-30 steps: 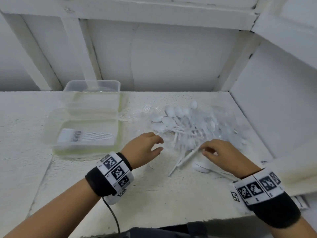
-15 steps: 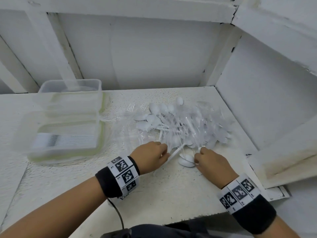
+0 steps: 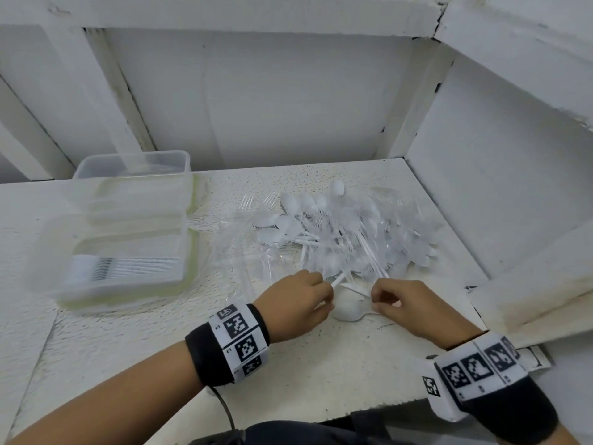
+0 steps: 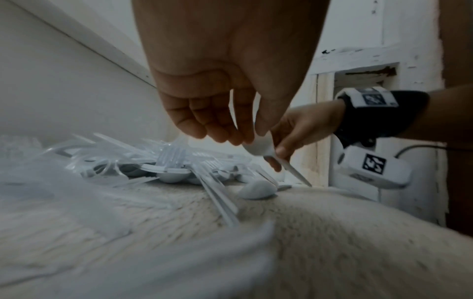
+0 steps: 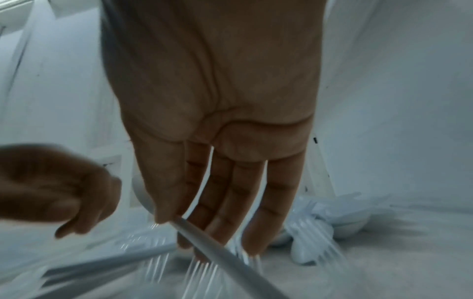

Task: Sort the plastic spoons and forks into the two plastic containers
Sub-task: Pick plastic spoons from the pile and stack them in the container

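A heap of white plastic spoons and forks (image 3: 346, 232) lies on clear wrap at the middle right of the table. At its near edge my left hand (image 3: 325, 293) and right hand (image 3: 377, 297) meet. In the left wrist view my left hand (image 4: 249, 139) pinches the bowl end of a white spoon (image 4: 258, 146). My right hand (image 5: 174, 222) pinches the same spoon's handle (image 5: 225, 257). Another spoon (image 3: 348, 308) lies on the table between the hands. Two clear containers stand at the left: the far one (image 3: 134, 162) looks empty, and the near one (image 3: 189, 252) holds a row of forks (image 3: 125, 268).
White walls close the table (image 3: 288, 374) in at the back and on the right, with a slanted white board (image 3: 529, 284) along the right side. A black cable (image 3: 224, 409) hangs from my left wristband at the table's front edge.
My left hand, open beside the heap a second ago, has come in and closed on a spoon. The right hand has drawn nearer, so the two hands now meet.
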Motion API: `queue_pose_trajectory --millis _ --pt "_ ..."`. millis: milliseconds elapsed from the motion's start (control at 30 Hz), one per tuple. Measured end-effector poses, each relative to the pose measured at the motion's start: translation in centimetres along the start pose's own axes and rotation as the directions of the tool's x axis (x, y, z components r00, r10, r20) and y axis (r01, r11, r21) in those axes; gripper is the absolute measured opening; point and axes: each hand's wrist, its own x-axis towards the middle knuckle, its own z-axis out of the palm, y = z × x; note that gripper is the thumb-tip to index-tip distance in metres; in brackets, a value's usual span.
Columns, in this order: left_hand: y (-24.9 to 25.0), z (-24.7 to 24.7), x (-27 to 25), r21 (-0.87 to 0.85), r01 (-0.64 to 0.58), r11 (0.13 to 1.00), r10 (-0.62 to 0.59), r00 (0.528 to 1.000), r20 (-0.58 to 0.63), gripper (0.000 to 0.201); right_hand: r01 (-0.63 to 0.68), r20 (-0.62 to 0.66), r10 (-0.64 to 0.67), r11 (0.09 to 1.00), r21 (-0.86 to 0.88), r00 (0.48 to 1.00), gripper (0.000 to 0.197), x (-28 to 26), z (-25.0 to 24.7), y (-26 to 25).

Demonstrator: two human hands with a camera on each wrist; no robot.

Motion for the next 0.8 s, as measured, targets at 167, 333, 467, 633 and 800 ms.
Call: queue_pose_trajectory --millis 167,333,467,633,800 --pt "0.8 1.5 1.4 0.321 -0.118 0.94 0.102 0.992 0.067 0.022 -0.046 -0.125 0.079 0.969 0.244 0.989 0.015 -0.1 -1.3 0.0" --pt "1.5 2.8 2.8 0.475 -0.155 0.866 0.075 0.98 0.183 0.025 -0.121 -0.139 0.152 0.971 0.207 0.979 0.016 0.1 -1.3 0.1" --pt "1.6 2.8 3.0 0.522 -0.168 0.836 0.076 0.979 0.191 0.023 -0.204 -0.083 0.222 0.962 0.182 0.972 0.01 0.1 -1.0 0.0" --pt "1.9 1.2 2.1 0.415 -0.145 0.898 0.099 0.986 0.131 0.019 -0.196 -0.151 0.233 0.955 0.224 0.961 0.012 -0.1 -0.8 -0.2" --pt "0.5 -1.5 1.3 0.083 0.127 0.988 -0.132 0.99 0.05 0.025 -0.186 -0.218 0.244 0.948 0.257 0.945 0.011 0.7 -0.2 -0.2"
